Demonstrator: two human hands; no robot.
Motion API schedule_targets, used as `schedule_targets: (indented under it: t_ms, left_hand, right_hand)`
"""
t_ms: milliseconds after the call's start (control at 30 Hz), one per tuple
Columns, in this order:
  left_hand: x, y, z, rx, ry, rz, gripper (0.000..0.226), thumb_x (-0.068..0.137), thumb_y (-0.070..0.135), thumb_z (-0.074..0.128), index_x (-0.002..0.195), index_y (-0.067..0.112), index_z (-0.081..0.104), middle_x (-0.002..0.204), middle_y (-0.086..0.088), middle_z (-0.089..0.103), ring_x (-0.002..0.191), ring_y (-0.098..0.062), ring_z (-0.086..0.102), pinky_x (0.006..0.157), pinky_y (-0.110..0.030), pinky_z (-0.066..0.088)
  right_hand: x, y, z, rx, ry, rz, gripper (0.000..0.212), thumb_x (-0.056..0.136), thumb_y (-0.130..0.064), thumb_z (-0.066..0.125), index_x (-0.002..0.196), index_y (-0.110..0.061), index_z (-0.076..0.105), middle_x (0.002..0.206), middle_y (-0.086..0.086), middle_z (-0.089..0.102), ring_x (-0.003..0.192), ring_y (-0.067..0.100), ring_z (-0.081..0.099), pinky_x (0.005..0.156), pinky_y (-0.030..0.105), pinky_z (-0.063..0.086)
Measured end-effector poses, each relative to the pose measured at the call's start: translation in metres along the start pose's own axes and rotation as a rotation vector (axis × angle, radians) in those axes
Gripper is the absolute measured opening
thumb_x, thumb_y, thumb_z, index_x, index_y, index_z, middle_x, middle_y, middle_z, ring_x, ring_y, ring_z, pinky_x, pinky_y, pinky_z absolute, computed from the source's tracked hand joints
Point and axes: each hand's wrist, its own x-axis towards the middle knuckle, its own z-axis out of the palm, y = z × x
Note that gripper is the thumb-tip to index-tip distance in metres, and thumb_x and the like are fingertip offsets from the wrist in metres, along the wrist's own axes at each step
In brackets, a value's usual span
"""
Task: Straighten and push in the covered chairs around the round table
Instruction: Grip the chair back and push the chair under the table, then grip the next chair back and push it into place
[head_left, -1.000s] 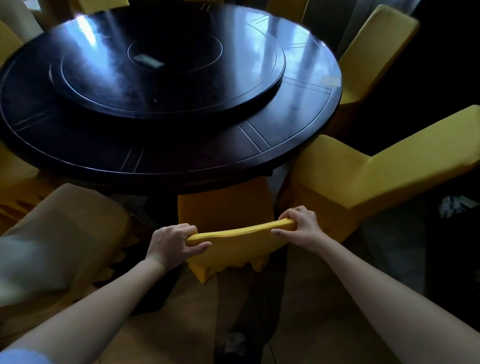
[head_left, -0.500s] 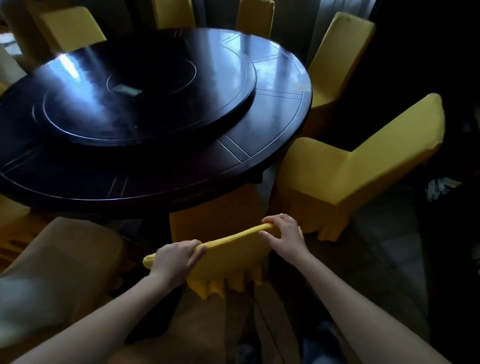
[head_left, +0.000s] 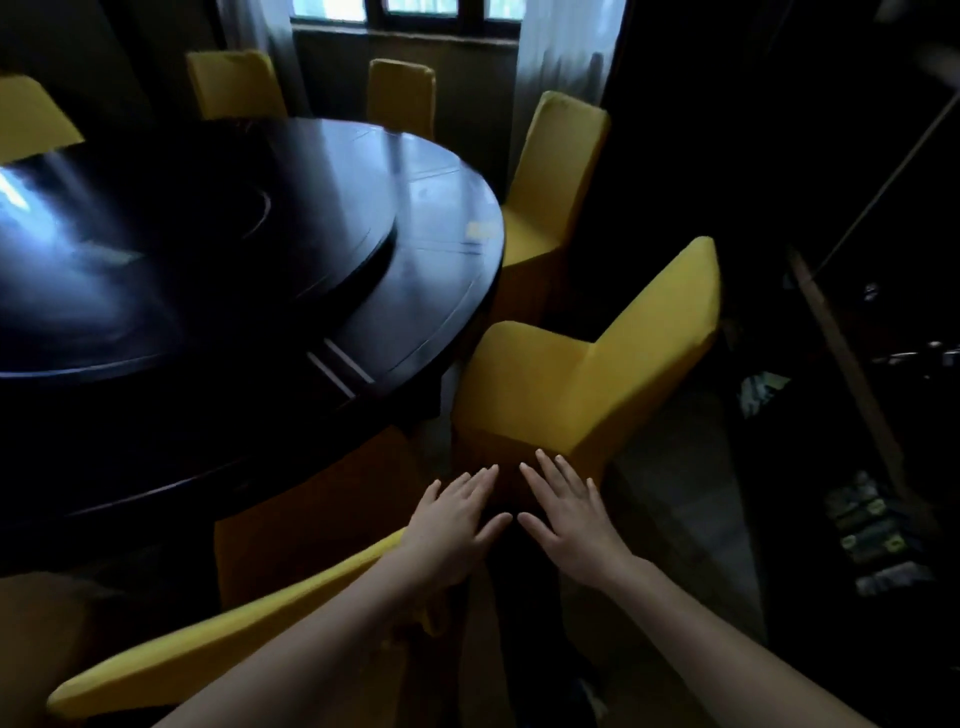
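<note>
A dark round table (head_left: 426, 291) with a raised turntable fills the left half. The yellow-covered chair (head_left: 218, 639) at the bottom left has its seat under the table edge; its back top runs beneath my left forearm. A second yellow-covered chair (head_left: 613, 374) stands to the right, turned at an angle, its seat just outside the table rim. My left hand (head_left: 457, 525) and my right hand (head_left: 566, 514) hover side by side with fingers spread, holding nothing, just in front of that second chair's near seat corner.
More yellow-covered chairs ring the table: one at the right rim (head_left: 556, 182), two at the far side (head_left: 400, 98) (head_left: 234, 85), one at far left (head_left: 31, 119). A window with curtains (head_left: 561, 47) is behind. Dark furniture and clutter (head_left: 872, 525) line the right side.
Both hands have let go of the near chair's back and moved right and forward towards the angled chair. The view has swung right and lifted.
</note>
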Motion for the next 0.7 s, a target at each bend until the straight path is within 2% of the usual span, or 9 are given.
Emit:
schedule_targets:
  t_ms: [100, 333, 700]
  left_hand:
    - [0.042, 0.056, -0.002, 0.011, 0.03, 0.105, 0.066, 0.092, 0.062, 0.021, 0.146, 0.034, -0.003, 0.158, 0.008, 0.002, 0.144, -0.013, -0.004, 0.114, -0.04, -0.005]
    - [0.119, 0.167, -0.005, 0.089, 0.022, 0.249, 0.066, 0.092, 0.059, 0.018, 0.147, 0.032, -0.007, 0.156, 0.006, -0.015, 0.139, -0.014, -0.023, 0.11, -0.04, -0.017]
    - [0.197, 0.254, 0.003, 0.151, -0.09, 0.262, 0.069, 0.093, 0.059, 0.023, 0.145, 0.032, -0.012, 0.155, 0.002, -0.02, 0.139, -0.018, -0.024, 0.111, -0.045, -0.015]
  right_hand:
    - [-0.002, 0.05, -0.032, -0.022, 0.085, 0.067, 0.063, 0.095, -0.053, 0.029, 0.148, -0.033, 0.002, 0.158, -0.008, -0.012, 0.142, 0.012, -0.018, 0.113, 0.046, -0.008]
    - [-0.018, 0.159, -0.086, 0.019, 0.204, 0.198, 0.065, 0.093, -0.057, 0.028, 0.148, -0.034, 0.003, 0.158, -0.008, -0.01, 0.142, 0.01, -0.019, 0.112, 0.043, -0.011]
    - [-0.037, 0.27, -0.136, 0.085, 0.259, 0.297, 0.064, 0.095, -0.051, 0.034, 0.148, -0.033, 0.003, 0.158, -0.007, -0.011, 0.139, 0.007, -0.021, 0.112, 0.041, -0.011]
